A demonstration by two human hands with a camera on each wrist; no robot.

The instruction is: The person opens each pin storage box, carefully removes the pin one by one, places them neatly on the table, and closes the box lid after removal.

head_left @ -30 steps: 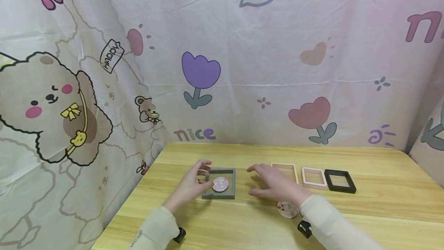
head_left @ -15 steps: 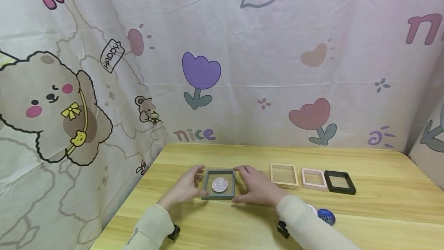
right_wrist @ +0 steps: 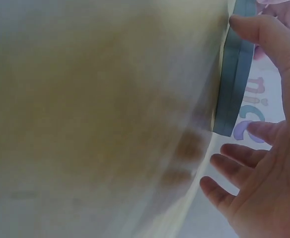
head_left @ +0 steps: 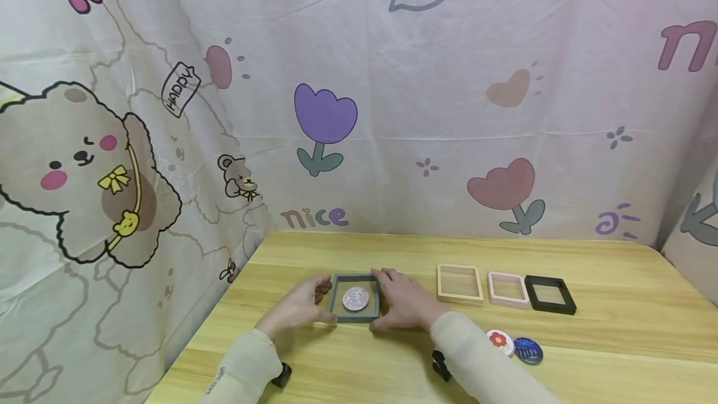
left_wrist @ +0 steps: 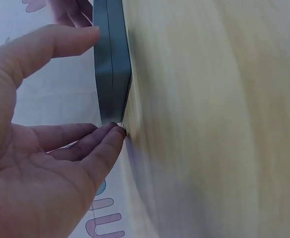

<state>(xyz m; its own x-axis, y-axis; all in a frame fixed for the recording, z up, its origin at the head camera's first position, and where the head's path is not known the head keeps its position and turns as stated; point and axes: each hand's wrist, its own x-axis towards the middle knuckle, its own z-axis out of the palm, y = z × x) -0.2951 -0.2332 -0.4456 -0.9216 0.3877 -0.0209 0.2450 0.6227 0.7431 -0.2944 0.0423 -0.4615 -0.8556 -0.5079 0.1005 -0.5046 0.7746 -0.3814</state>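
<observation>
A square grey-blue display frame point(head_left: 352, 318) lies flat on the table, with a round pale pink-purple badge point(head_left: 356, 298) within its see-through window. My left hand point(head_left: 300, 304) is at its left side; the thumb reaches the front left corner and the fingertips come close to the edge. On the opposite side, my right hand point(head_left: 406, 301) has its thumb at the frame's front right corner. In the right wrist view the other right fingers point(right_wrist: 229, 168) are spread, apart from the frame's end. Neither hand curls round it.
To the right stand a cream frame point(head_left: 460, 299), a pink frame point(head_left: 507, 301) and a black frame point(head_left: 566, 305). A red-flower badge point(head_left: 499, 341) and a blue badge point(head_left: 528, 351) lie by the right sleeve. A printed curtain point(head_left: 392, 192) hangs behind the wooden table point(head_left: 617, 329).
My right hand has moved left from beside the cream frame to the grey-blue frame's right side, uncovering the flower and blue badges. My left hand has drawn back slightly to the left.
</observation>
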